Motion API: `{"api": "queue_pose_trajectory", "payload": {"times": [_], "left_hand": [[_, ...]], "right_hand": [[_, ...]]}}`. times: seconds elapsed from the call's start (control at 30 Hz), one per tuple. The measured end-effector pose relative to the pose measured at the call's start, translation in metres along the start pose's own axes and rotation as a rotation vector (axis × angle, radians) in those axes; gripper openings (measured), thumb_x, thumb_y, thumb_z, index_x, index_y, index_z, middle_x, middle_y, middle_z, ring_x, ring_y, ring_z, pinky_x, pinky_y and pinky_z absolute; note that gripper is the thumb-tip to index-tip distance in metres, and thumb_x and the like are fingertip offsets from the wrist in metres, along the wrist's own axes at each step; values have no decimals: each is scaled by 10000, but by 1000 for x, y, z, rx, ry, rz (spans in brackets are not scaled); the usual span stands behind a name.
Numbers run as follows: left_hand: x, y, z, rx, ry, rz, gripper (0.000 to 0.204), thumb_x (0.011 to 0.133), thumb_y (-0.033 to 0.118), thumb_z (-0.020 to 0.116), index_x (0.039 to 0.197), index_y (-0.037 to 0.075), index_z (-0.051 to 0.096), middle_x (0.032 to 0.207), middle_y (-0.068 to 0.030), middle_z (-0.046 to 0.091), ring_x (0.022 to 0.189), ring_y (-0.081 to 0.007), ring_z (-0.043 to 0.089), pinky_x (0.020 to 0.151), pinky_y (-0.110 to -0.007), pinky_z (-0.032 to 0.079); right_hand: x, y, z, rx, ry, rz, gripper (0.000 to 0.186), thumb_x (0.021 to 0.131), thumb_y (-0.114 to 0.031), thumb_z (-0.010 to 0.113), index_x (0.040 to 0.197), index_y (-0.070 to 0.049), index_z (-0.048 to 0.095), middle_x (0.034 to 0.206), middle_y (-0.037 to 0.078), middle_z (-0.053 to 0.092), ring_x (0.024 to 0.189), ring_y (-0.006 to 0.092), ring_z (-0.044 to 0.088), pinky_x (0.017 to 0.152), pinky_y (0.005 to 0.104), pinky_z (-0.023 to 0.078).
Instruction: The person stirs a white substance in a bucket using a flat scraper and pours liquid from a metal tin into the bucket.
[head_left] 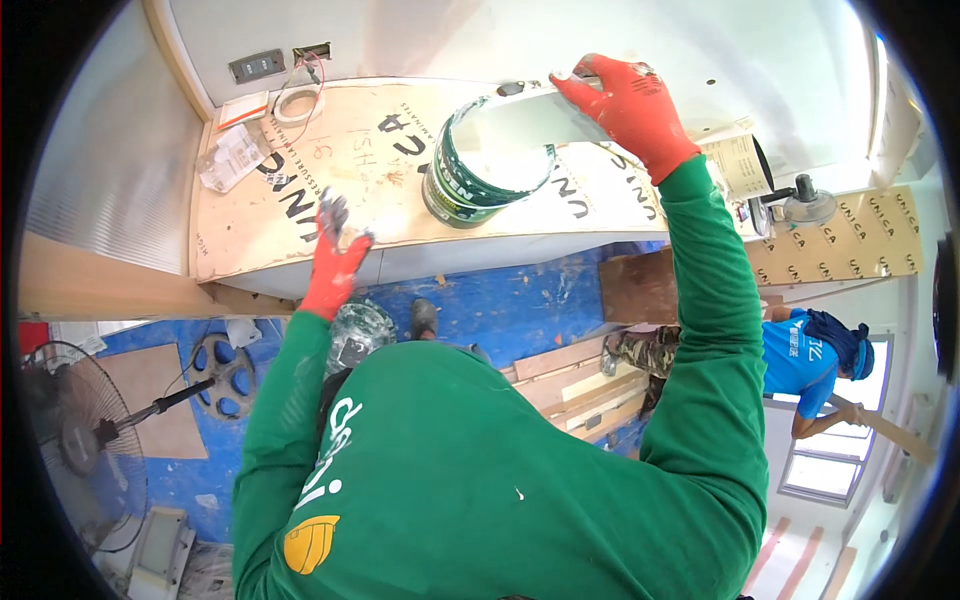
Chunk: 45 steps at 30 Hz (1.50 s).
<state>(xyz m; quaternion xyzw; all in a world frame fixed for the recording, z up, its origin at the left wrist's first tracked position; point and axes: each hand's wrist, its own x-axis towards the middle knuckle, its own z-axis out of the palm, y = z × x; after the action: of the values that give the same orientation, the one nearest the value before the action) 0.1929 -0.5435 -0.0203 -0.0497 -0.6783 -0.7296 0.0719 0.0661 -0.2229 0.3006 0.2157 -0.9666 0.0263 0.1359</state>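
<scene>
My right hand (638, 118), in a red glove, is raised over the right side of a green bucket (460, 190). Its fingers are closed on the edge of a wide, flat, pale scraper blade (560, 118), which slants across the bucket's mouth. White paste is smeared on the bucket's rim and wall. My left hand (338, 262), also red-gloved with grey-smeared fingertips, hovers at the front edge of the printed board (375, 215). Its fingers are spread and hold nothing. The bucket stands on that board, to the right of my left hand.
A tape roll (297, 105), plastic packet (232, 160) and loose wires lie at the board's back left. A tipped can (740, 168) and small fan (808, 205) are on the right. A standing fan (85, 435) is at lower left; a co-worker (800, 355) holds a plank.
</scene>
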Motion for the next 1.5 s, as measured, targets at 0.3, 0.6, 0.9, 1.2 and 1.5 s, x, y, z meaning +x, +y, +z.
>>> {"api": "queue_pose_trajectory", "payload": {"times": [0.3, 0.6, 0.9, 1.2, 1.5], "left_hand": [[-91, 6, -66, 49, 208, -126, 675, 1028, 182, 538, 1607, 75, 210, 1520, -150, 422, 1347, -211, 436, 1146, -348, 333], [-110, 14, -47, -61, 206, -185, 635, 1037, 141, 531, 1602, 117, 240, 1465, -128, 493, 1308, -181, 484, 1128, -324, 351], [-128, -36, -85, 726, 150, 114, 489, 1051, 81, 458, 1532, 119, 379, 1600, -156, 346, 1447, -341, 359, 1199, -423, 266], [-111, -17, -75, -106, 255, -200, 574, 1068, 265, 471, 1578, 80, 282, 1438, -189, 522, 1318, -260, 526, 1157, -386, 356], [-111, -28, -77, -101, 217, -215, 562, 1075, 255, 457, 1580, 90, 272, 1438, -191, 516, 1325, -269, 523, 1158, -404, 363]], "right_hand": [[23, 10, 87, -79, -113, -294, 348, 936, -431, 656, 1008, -95, 706, 848, 125, 729, 819, 322, 697, 740, 413, 538], [18, 26, 154, 64, -448, -79, 595, 946, -566, 580, 1207, -40, 681, 1156, 178, 700, 1117, 372, 624, 993, 441, 485], [27, 36, 79, 276, -274, 184, 632, 887, -586, 679, 1165, -20, 717, 1171, 220, 692, 1129, 364, 635, 995, 412, 492], [21, 10, -7, 65, -140, 72, 496, 923, -514, 654, 1089, -51, 720, 874, 153, 729, 821, 296, 701, 796, 419, 536], [19, -5, 14, -111, -63, -229, 384, 931, -451, 659, 1002, -77, 706, 826, 144, 721, 828, 320, 699, 768, 417, 537]]}}
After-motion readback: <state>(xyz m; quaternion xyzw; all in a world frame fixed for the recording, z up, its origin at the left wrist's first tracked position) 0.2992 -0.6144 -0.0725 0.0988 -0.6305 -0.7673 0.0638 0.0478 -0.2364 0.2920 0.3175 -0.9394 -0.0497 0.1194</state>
